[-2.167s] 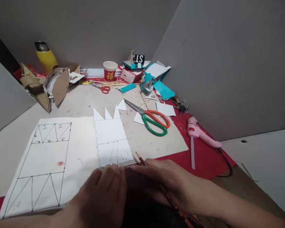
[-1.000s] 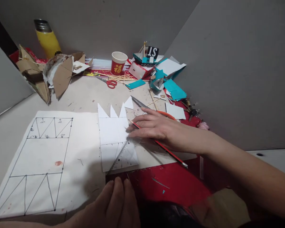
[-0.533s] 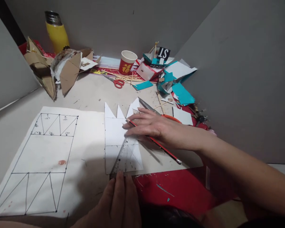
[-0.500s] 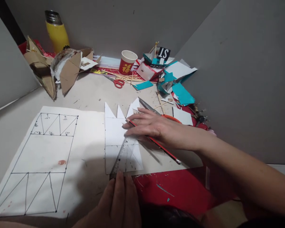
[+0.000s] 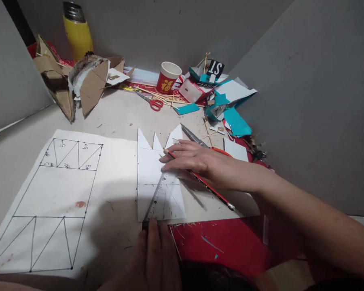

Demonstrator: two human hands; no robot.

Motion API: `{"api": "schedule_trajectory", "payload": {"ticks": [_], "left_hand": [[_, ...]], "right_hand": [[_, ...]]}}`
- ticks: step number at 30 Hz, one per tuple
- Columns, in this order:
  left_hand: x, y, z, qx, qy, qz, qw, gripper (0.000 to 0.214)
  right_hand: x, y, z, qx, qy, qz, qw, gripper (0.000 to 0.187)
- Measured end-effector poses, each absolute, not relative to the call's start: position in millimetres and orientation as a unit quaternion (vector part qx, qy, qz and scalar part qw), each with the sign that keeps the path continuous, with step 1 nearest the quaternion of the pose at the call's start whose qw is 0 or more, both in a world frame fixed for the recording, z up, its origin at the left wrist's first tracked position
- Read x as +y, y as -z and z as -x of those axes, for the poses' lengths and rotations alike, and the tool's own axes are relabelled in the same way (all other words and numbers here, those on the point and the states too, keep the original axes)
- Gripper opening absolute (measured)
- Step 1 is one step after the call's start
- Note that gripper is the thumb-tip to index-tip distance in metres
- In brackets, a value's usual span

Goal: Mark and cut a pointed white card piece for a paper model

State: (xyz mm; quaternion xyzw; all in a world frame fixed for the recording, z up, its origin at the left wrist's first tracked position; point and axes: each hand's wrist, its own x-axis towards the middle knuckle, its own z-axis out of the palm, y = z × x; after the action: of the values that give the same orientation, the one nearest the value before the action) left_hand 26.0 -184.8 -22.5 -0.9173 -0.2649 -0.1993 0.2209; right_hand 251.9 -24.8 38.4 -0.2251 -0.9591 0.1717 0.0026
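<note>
Apparently, a clear ruler (image 5: 155, 201) is being steadied across spiky white card (image 5: 147, 169) at frame centre.

At bottom centre, the left hand (image 5: 159, 254) is laying its fingers over the near end, probably against slipping; whether its hidden thumb is gripping, I cannot tell. At mid-frame, the right hand (image 5: 202, 163) is grasping a pencil (image 5: 206, 186) slantwise, tip towards upper left, its fingertips resting at the far end so the edge between is showing. The card is lying flat on the desk (image 5: 115, 115); a lined drawing (image 5: 54, 188) is spreading at left, seemingly for easy viewing. At upper centre, a paper cup (image 5: 166, 83) is standing, its contents hidden; at upper left, a yellow bottle (image 5: 78, 38) is hiding its own.
</note>
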Motion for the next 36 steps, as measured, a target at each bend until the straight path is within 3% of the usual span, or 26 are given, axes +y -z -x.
{"api": "schedule_trajectory", "payload": {"ticks": [9, 17, 36], "left_hand": [[-190, 23, -29, -0.292, 0.2, 0.914, 0.2, 0.03], [-185, 19, -23, -0.198, 0.214, 0.928, 0.232, 0.028], [-195, 31, -32, -0.317, 0.221, 0.895, 0.225, 0.03]], "right_hand": [[-23, -44, -263, -0.956, -0.19, 0.223, 0.011, 0.029], [-26, -46, -260, -0.956, -0.188, 0.221, 0.028, 0.028], [-23, -37, -252, -0.959, -0.169, 0.225, 0.019, 0.024]]}}
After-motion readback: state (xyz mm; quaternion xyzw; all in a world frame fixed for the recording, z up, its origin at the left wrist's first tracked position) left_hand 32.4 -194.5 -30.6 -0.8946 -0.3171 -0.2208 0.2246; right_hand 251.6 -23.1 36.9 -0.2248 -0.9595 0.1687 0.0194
